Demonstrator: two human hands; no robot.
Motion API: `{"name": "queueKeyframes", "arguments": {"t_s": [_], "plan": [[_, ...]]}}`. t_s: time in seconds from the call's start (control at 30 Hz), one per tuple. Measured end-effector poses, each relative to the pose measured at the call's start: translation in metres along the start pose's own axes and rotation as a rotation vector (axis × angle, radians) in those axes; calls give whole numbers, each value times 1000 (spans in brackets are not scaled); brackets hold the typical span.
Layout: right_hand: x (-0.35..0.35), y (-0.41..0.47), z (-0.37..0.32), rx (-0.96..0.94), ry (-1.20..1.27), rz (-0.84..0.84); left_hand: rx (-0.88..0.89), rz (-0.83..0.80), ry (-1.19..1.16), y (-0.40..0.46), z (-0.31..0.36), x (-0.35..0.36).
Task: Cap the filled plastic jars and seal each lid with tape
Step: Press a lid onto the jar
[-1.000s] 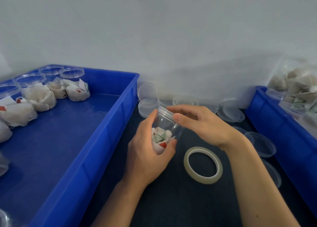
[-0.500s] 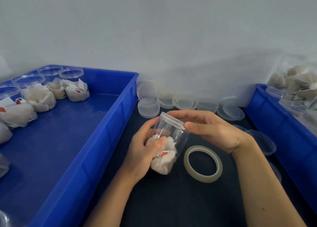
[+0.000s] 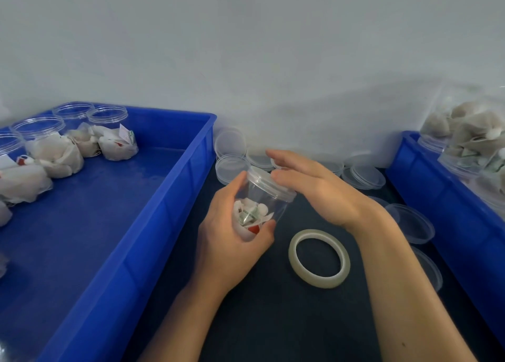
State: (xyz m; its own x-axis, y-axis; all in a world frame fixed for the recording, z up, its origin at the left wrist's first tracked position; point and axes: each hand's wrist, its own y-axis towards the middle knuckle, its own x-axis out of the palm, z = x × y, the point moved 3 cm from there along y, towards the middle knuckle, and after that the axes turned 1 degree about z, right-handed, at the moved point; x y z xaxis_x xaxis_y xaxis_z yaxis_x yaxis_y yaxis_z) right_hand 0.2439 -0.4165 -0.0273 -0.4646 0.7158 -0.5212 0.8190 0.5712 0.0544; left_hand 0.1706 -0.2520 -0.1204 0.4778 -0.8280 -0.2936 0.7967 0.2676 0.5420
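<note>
We grip the filled jar (image 3: 259,211) in our left hand (image 3: 232,241), right hand (image 3: 314,186) flat on its lid (image 3: 266,181); tape roll (image 3: 319,258) untouched at 4 o'clock, uncapped jars (image 3: 38,126) waiting at 10

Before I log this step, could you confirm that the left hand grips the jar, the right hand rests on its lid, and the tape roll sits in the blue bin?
Not quite: the head view shows the tape roll lying on the dark table, not in a blue bin. The left hand grips the jar; the right hand rests on its lid.
</note>
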Motion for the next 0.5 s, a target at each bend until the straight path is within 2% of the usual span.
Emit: {"name": "queueKeyframes", "arguments": {"t_s": [0.1,0.33,0.5], "plan": [[1,0,-2,-3,-50,-35,30,7,27,-1,2,0],[-3,0,0,72,-300,110,4,-64,0,-2,-1,3],[-1,0,1,36,-252,80,6,-70,37,-2,1,4]]}}
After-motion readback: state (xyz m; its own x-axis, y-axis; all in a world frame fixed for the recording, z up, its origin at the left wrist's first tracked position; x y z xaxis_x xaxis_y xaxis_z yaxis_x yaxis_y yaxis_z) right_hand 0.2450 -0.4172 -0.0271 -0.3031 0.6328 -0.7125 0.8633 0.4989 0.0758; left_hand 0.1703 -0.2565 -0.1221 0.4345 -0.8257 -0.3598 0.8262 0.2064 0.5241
